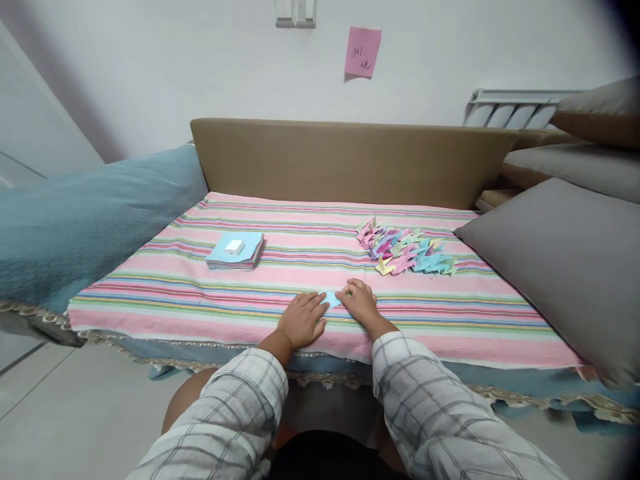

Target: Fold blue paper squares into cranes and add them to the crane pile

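Pink-striped cloth (150, 293) covers the seat, its far edge along the brown backrest (350, 160). At the cloth's right end leans a big grey cushion (565, 267). On the cloth's right half, folded paper shapes (395, 247) lie bunched together, likely kept beyond the hands so they don't get crushed. Across on its left half sits a squared-up paper stack (253, 245). Near the cloth's front middle, the left hand (303, 320) lies flat, fingertips on the paper's edge — steadying it, I'd say. Beside it, the right hand (360, 301) is curled, thumb and finger pinching the other side, a grip that suits fine control. Between them, on the cloth, is the small light-blue paper (331, 300). Smallest is a white block (235, 247) atop the stack — probably a weight.
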Demonstrator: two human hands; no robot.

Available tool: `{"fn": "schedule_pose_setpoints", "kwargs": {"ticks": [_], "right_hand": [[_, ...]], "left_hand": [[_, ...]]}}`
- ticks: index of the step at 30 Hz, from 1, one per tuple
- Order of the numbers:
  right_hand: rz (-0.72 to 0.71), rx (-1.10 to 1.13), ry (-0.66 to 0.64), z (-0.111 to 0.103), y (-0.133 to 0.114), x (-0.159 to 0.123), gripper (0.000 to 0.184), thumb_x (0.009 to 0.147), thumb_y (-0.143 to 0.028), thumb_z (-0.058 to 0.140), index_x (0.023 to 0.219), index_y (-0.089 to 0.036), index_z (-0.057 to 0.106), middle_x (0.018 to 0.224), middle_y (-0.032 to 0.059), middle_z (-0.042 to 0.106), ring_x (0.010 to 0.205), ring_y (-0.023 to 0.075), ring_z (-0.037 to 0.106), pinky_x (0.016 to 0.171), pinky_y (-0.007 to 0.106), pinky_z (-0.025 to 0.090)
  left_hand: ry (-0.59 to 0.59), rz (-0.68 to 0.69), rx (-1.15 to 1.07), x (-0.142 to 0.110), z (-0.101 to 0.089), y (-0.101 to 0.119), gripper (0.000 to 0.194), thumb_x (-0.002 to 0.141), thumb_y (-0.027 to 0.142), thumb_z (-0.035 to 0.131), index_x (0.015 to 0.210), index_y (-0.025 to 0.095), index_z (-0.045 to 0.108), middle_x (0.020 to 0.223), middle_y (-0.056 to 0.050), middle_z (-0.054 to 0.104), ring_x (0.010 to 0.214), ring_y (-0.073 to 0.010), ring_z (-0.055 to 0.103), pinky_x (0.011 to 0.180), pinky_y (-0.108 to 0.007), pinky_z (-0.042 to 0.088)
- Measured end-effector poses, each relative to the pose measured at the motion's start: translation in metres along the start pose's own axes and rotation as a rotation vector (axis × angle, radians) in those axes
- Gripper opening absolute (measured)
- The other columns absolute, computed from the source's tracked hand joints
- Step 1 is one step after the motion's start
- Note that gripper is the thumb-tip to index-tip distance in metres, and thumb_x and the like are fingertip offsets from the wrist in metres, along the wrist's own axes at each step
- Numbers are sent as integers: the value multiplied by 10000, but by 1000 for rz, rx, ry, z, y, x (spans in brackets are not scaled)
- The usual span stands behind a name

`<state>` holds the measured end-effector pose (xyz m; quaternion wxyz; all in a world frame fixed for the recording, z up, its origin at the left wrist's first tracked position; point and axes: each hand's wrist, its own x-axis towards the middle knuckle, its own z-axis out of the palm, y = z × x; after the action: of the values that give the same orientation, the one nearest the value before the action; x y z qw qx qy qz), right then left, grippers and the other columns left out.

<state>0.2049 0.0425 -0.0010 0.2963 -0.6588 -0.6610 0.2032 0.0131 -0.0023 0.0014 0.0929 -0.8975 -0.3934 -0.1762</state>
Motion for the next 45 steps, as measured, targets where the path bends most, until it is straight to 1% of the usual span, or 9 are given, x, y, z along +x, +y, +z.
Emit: {"fn": "schedule_pose_setpoints", "kwargs": {"ticks": [4,8,11,13,16,25,30,36,45], "right_hand": [[1,-19,3,-6,0,6,154,730,-356,590,680,-218,636,1144,44,574,1084,256,470,902,428,360],[-56,-8,36,-19,-5,0,263,794,-178,446,989,-186,622,1053,85,623,1003,203,544,900,360,400],[-243,-6,-16,-20,-13,-16,412,827,-164,397,1220,-217,508,1264,43,543,1189,164,453,1029,330,309],[-541,-80,-168,-15,-15,-28,481,861,-215,370,1342,-208,382,1397,58,408,1318,189,299,1097,413,184],[-626,-174,-315,-6,-10,-38,564,886,-351,380,1407,-169,262,1446,103,316,1348,224,240,1102,469,150],[-518,48,-192,-12,1,-19,332,815,-257,526,1141,-225,577,1130,67,629,1054,212,564,924,365,427],[-545,51,-154,-10,-3,-13,182,805,-222,537,958,-222,636,1002,42,670,963,197,575,862,333,433],[-528,31,-46,-5,-6,-15,118,791,-171,530,861,-223,609,976,27,667,930,194,554,836,341,397],[-676,-30,-171,-12,6,-16,166,805,-223,537,914,-258,658,1067,22,662,1026,197,548,916,383,358]], "left_hand": [[-25,17,21,2,-2,-2,368,843,329,458,1179,208,549,1308,-85,507,1177,-259,449,979,-438,345],[-45,-7,26,5,-2,2,360,812,298,489,1154,211,560,1299,-81,517,1166,-263,461,973,-440,350],[-37,-90,11,6,-2,10,351,787,256,498,1130,220,566,1297,-71,522,1188,-266,450,1010,-477,301],[-31,-145,-9,5,-2,13,351,788,245,484,1131,231,559,1290,-66,530,1214,-262,433,1047,-509,234],[-47,-174,-66,3,-2,14,394,787,249,482,1179,238,521,1275,-66,544,1236,-248,417,1079,-519,160],[35,-341,-328,7,-1,1,332,781,216,506,1112,203,502,1119,-60,631,1055,-194,558,1044,-453,269],[11,-363,-365,17,-2,-5,101,825,252,502,877,240,588,935,3,684,909,-171,603,998,-432,321],[81,-431,-347,19,-1,-5,133,848,200,449,813,227,574,753,17,665,721,-142,592,976,-380,367],[-9,-302,-358,17,-1,-11,264,749,85,475,857,242,657,980,-13,693,976,-181,602,994,-452,335]]}}
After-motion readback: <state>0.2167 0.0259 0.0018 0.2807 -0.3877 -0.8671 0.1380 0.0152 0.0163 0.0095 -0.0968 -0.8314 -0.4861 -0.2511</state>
